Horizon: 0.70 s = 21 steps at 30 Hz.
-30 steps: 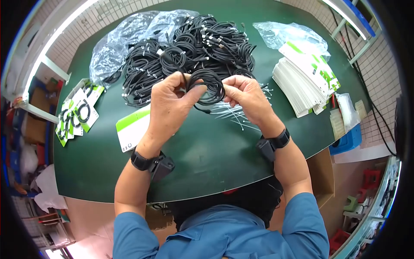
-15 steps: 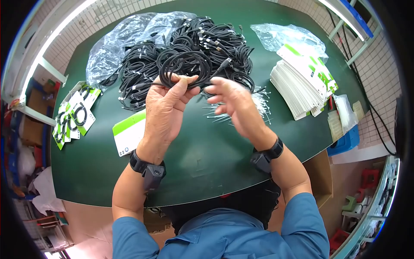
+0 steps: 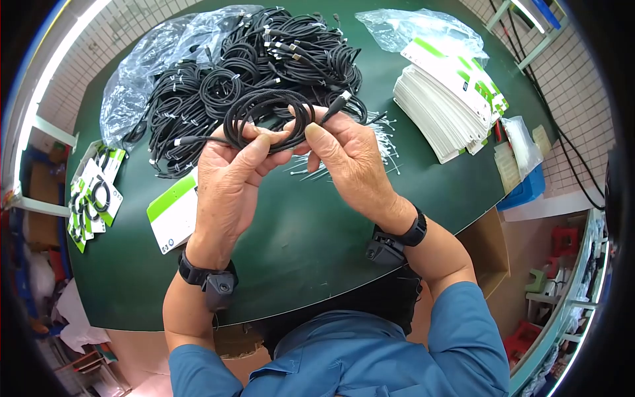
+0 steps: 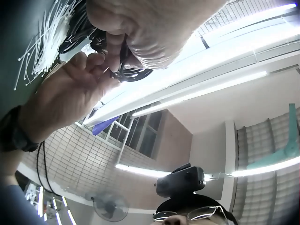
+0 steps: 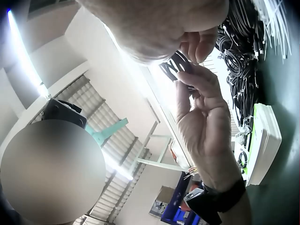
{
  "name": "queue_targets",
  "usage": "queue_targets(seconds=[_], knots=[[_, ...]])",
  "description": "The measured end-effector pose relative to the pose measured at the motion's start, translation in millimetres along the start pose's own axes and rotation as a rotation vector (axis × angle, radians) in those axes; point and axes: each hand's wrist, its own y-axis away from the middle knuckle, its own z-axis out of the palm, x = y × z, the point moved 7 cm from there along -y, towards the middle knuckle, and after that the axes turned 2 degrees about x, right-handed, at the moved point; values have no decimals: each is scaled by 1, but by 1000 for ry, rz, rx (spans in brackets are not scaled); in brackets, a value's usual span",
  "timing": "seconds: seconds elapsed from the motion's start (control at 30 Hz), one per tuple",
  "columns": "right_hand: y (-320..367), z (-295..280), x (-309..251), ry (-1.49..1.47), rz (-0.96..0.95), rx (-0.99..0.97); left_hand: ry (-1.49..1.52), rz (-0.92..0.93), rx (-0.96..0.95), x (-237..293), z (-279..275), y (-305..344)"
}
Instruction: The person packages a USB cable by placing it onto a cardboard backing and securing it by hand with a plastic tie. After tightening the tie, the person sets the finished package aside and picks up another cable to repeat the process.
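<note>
The left hand (image 3: 228, 175) and the right hand (image 3: 355, 162) are pinching a coiled cable (image 3: 233, 123) above the worktop (image 3: 297, 231); cards (image 3: 440, 109) are lying near its right edge.

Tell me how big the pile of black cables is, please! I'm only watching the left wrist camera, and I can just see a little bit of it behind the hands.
Observer: It's big! In the head view, the heap of cables spreads out past both sides of the black coil that the person is holding.
Operator: Wow! And is there anything on the table next to the left hand?
Observer: Yes, the right wrist view shows a stack of white-and-green cards near the left hand.
</note>
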Motion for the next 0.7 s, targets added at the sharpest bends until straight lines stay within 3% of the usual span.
queue_targets(seconds=[0.23,0.27,0.33,0.4,0.5,0.53,0.6,0.63,0.7], knots=[[-4,-3,4,-36,19,-8,44,-36,0,-7,-3,-1],[-5,-2,9,51,102,-82,45,-29,2,-6,-3,-2],[-5,4,19,226,265,-237,-83,110,43,6,-6,-3],[-3,11,18,207,238,-253,-149,187,73,18,-2,1],[8,24,16,175,191,-270,-583,439,109,41,14,15],[9,25,7,176,54,-175,-580,444,117,41,12,15],[14,24,-11,173,-217,16,-1249,834,18,44,33,23],[15,24,-7,175,-216,9,-1587,1020,-43,37,44,30],[14,30,-2,274,-276,-40,-1614,999,-46,33,45,32]])
